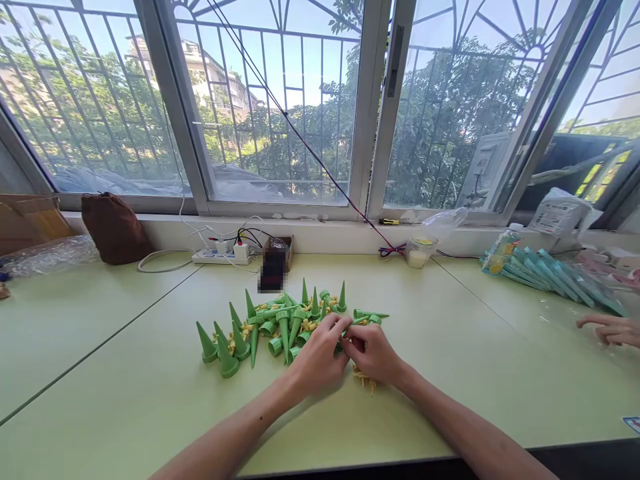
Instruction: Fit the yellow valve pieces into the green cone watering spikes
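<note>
My left hand (325, 352) and my right hand (376, 355) meet over the near right side of a pile of green plastic watering spikes (283, 327). Both hands are closed, their fingertips pinched together. A bit of green shows at the left fingertips, seemingly a spike held there; most of it is hidden by the fingers. What the right fingers pinch is covered. Several cone-shaped spikes (228, 360) stand upright at the pile's left, while others lie on their sides. Small yellow plastic valves (306, 326) are mixed in, and several more yellow valves (364, 379) lie below my right hand.
Behind the pile are a small box (287, 250) and a power strip (220, 257). A jar (419, 253), a bottle (503, 249) and blue-green packets (555, 275) line the back right. Another person's hand (613, 330) reaches in at right. A brown bag (115, 229) stands left.
</note>
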A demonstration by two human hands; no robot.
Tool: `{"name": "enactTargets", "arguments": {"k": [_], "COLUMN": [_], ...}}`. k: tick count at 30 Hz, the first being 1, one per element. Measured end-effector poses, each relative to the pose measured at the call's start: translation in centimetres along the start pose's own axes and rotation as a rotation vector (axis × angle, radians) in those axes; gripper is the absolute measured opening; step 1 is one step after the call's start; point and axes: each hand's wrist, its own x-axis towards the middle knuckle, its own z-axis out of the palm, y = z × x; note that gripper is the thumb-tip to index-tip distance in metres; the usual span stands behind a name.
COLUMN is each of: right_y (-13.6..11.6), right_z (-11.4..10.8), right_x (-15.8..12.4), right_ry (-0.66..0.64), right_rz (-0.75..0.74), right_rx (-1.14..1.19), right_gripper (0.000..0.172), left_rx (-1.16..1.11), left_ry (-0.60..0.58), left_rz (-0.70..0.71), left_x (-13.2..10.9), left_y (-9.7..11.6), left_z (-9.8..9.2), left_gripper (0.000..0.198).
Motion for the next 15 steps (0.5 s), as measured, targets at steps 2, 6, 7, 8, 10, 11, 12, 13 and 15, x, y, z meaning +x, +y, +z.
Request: {"name": "enactTargets", "arguments": {"k": [2,6,7,8,10,11,12,13,15], "right_y": [-0.02,-0.12,-0.15,-0.19,-0.22,-0.22,-0.21,-0.18,-0.13], "right_z": [0.01,0.00,-0.01,-0.03,-0.03,-0.03,-0.02,0.00,0.04], "right_x": [0.00,0.03,0.05,0.06,0.06,0.06,0.04,0.03,-0.02], "right_ry": [0.001,0.001,0.002,0.003,0.003,0.002,0.002,0.001,0.001], "right_rz": [0.002,0.007,0.008,0.008,0.007,0.008,0.009,0.010,0.013], "right_rx": [0.001,0.006,0.006,0.007,0.011,0.013,0.015,0.015,0.012], "right_gripper": [0.027,0.028,0.028,0.028,0.028,0.028,0.029,0.029,0.029], "left_rx": [0.000,-0.010,-0.011,-0.013,-0.013,-0.012,-0.009,-0.006,0.000], "left_ry": [0.003,0.018,0.017,0.014,0.009,0.005,0.004,0.002,0.002], "left_rz": [-0.001,0.007,0.009,0.011,0.013,0.013,0.012,0.011,0.011], "left_x": [0.01,0.00,-0.01,-0.02,-0.03,-0.03,-0.02,-0.01,0.02], "left_y": [0.00,-0.03,-0.05,-0.06,-0.08,-0.08,-0.08,-0.06,-0.01], "left_z": [0.02,0.03,0.01,0.00,-0.03,-0.03,-0.03,-0.02,0.00], "left_gripper": [0.055,0.057,0.057,0.057,0.057,0.057,0.057,0.056,0.056]}}
